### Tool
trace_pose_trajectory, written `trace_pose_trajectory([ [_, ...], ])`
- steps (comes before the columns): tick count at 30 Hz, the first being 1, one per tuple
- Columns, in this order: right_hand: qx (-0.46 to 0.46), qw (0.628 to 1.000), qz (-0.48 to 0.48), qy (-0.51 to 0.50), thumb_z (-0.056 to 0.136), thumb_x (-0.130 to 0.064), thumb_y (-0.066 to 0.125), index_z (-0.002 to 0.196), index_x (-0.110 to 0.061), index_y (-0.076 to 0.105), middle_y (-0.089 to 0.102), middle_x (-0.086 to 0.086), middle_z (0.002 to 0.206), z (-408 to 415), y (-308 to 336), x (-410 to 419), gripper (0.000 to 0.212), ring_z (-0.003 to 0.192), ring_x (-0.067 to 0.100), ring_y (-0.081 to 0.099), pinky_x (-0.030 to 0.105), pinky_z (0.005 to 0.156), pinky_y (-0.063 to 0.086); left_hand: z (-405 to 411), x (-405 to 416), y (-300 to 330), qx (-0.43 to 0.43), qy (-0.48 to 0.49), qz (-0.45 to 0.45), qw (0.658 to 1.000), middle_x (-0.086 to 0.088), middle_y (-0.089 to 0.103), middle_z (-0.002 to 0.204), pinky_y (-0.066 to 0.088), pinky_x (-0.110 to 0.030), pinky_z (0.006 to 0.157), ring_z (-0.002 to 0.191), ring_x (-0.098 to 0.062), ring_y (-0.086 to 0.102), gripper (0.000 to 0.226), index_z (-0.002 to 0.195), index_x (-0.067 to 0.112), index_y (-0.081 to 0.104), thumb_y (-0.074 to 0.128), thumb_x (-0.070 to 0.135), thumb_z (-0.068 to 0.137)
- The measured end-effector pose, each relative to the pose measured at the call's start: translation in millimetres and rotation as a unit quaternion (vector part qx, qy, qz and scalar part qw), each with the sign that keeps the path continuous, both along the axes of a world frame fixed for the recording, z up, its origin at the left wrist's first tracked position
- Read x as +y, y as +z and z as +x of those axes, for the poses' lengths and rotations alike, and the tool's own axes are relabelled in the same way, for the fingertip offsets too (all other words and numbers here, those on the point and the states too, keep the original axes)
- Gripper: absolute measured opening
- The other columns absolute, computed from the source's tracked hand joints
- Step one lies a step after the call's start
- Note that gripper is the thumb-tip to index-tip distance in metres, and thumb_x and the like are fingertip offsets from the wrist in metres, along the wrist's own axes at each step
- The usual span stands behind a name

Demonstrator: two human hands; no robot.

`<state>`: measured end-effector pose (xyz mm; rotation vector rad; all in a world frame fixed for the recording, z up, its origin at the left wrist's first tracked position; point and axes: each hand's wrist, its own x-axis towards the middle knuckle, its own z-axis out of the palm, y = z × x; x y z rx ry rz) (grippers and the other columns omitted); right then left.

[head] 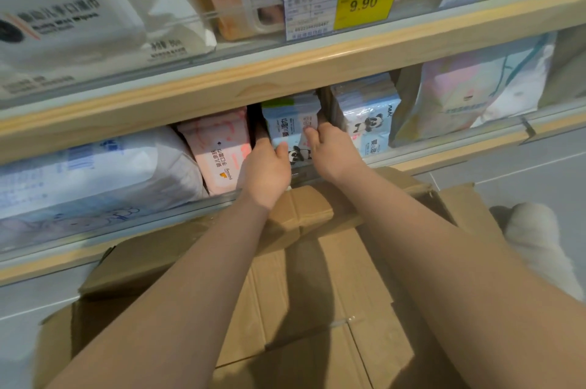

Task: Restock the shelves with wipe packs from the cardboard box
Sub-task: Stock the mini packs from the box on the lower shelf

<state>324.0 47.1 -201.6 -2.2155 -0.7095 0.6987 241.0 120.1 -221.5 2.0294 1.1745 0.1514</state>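
Both hands on one blue panda wipe pack (290, 125), standing upright on the lower shelf (444, 154). Left hand (264, 173) grips its left edge, thumb on the front face, fingers tucked behind into the gap next to the pink wipe pack (222, 147). Right hand (333, 151) grips the right edge the same way, thumb on the front, fingers out of sight behind the pack. Pack sits between the pink pack on its left and a second blue panda pack (369, 119) on its right, behind the clear shelf lip.

Cardboard box (301, 309) is on the floor directly below the shelf, flaps open, under both forearms. What shows of the inside is bare cardboard; no packs visible in it.

Upper shelf (253, 78) carries white and beige wipe packs plus a yellow price tag (364, 5) reading 9.90. Large white-blue pack (95, 173) far left on the lower shelf, pastel bag (475, 90) far right.
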Motion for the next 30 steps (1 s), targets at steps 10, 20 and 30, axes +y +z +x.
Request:
trace_pose_trajectory([
  [10, -0.087, 0.996, 0.010, 0.025, 0.099, -0.020, 0.043, 0.136, -0.010, 0.044, 0.057, 0.011, 0.128, -39, 35, -35, 0.038, 0.114, 0.024, 0.055, 0.026, 0.084, 0.042, -93, 2, 32, -0.016, -0.036, 0.101, 0.994, -0.015, 0.060, 0.116, 0.036, -0.028, 0.093, 0.109, -0.027, 0.053, 0.035, 0.118, 0.004, 0.059, 0.052, 0.019, 0.087],
  [20, -0.029, 0.998, -0.024, 0.050, 0.087, -0.010, 0.057, 0.095, -0.006, 0.058, 0.061, 0.014, 0.089, -60, 12, 51, 0.009, 0.084, 0.030, 0.055, 0.027, 0.067, 0.038, -116, 12, 14, 0.091, -0.100, 0.056, 0.989, 0.004, 0.007, 0.158, 0.012, -0.024, 0.112, 0.143, -0.011, 0.012, 0.058, 0.149, 0.019, 0.018, 0.040, 0.034, 0.098],
  [30, -0.046, 0.998, 0.044, 0.005, 0.091, -0.011, 0.055, 0.095, -0.005, 0.054, 0.061, 0.012, 0.087, -75, -1, 52, 0.008, 0.077, 0.026, 0.055, 0.028, 0.065, 0.039, -110, 23, 4, 0.062, -0.081, 0.008, 0.995, 0.004, 0.010, 0.157, 0.008, -0.021, 0.111, 0.143, -0.011, 0.011, 0.062, 0.150, 0.018, 0.015, 0.043, 0.034, 0.097],
])
